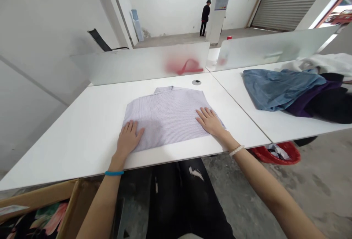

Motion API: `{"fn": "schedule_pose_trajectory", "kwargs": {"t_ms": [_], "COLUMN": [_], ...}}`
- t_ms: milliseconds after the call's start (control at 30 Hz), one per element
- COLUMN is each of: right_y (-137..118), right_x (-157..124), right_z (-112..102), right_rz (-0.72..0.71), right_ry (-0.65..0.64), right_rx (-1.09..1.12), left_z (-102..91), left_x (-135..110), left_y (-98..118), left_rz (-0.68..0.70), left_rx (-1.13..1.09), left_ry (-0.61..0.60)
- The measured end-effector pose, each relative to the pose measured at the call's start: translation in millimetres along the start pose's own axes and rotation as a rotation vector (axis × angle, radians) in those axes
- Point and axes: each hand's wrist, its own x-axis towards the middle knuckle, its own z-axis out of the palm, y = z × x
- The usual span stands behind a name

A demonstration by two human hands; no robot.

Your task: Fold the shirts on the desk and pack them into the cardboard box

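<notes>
A light purple striped shirt (167, 118) lies folded and flat on the white table (74, 125), its collar toward the far side. My left hand (128, 138) rests palm down on the shirt's near left corner, fingers stretched out and thumb apart. On the right side of the shirt, my right hand (209, 120) lies flat with its fingers spread. Neither hand grips the cloth. A blue band circles my left wrist and a white beaded bracelet my right.
Blue, purple and black clothes (283, 86) are heaped at the right. Frosted dividers (132, 64) stand along the table's back. Below are a red bin (294, 154) on the right and a cardboard box (74, 202) of clothes on the left. A person (205, 17) stands far back.
</notes>
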Motion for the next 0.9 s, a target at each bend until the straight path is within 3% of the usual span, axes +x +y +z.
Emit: {"fn": "schedule_pose_trajectory", "kwargs": {"t_ms": [200,400,667,900], "right_y": [-2,0,-5,-12], "right_x": [-1,-11,-39,-84], "right_z": [6,4,-7,-12], "right_rz": [0.001,0.006,-0.003,-0.018], "right_ry": [0.043,-0.007,-0.026,0.032], "right_rx": [0.001,0.017,0.023,0.05], "left_z": [4.7,-1.0,-5.7,-3.6], "left_x": [-5,-16,-52,-90], "left_y": [5,8,14,16], "left_rz": [0.023,0.002,0.013,0.04], "left_rx": [0.022,0.014,0.018,0.003], "left_ry": [0.039,-0.003,-0.006,0.083]}}
